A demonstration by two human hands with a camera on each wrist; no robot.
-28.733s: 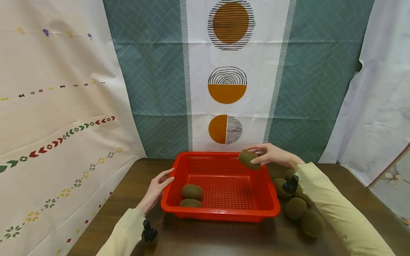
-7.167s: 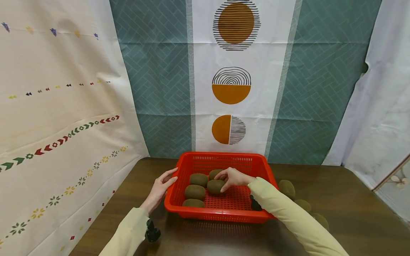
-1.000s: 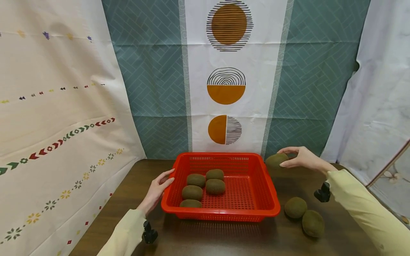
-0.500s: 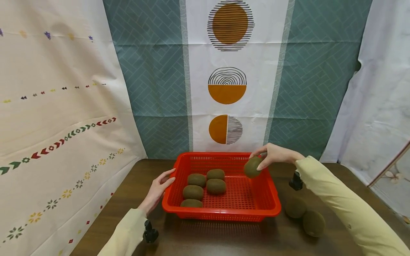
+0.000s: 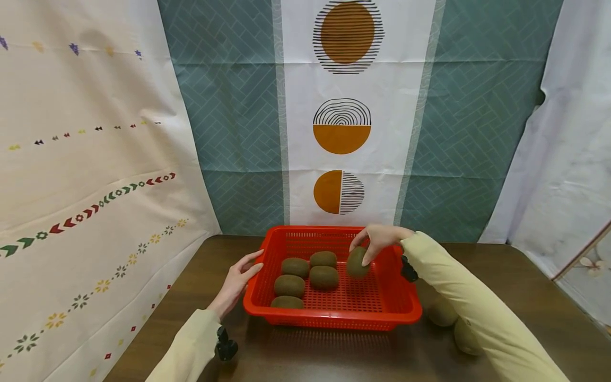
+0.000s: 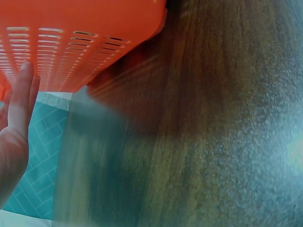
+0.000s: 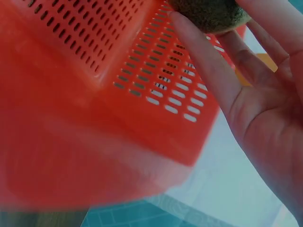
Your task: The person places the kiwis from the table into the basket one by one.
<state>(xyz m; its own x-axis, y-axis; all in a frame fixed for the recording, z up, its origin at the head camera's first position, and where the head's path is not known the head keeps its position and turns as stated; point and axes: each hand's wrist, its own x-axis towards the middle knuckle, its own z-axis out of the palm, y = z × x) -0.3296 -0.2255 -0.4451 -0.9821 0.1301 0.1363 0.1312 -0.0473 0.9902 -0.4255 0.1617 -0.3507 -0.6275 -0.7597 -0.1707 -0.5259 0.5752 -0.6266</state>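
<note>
My right hand (image 5: 379, 241) pinches a brown kiwi (image 5: 357, 263) between thumb and fingers, over the right half of the red basket (image 5: 329, 317). In the right wrist view that kiwi (image 7: 208, 13) shows at the top, fingers round it. Several kiwis (image 5: 289, 286) lie in the basket, a column along the left and two more, such as a front one (image 5: 324, 277), beside it. My left hand (image 5: 234, 284) is at the basket's left side, and in the left wrist view its straight fingers (image 6: 21, 101) lie against the slotted outer wall (image 6: 85, 28).
Two more kiwis, one nearer the basket (image 5: 441, 312) and one further right (image 5: 467, 337), lie on the brown wooden table (image 5: 329, 358), partly behind the right sleeve (image 5: 477, 297). Patterned cloths (image 5: 238, 132) hang at the back and sides.
My right hand has carried the kiwi leftward from beyond the basket's right rim to over its inside, turning it more upright. Longer ago fewer kiwis lay in the basket. My left hand stays put.
</note>
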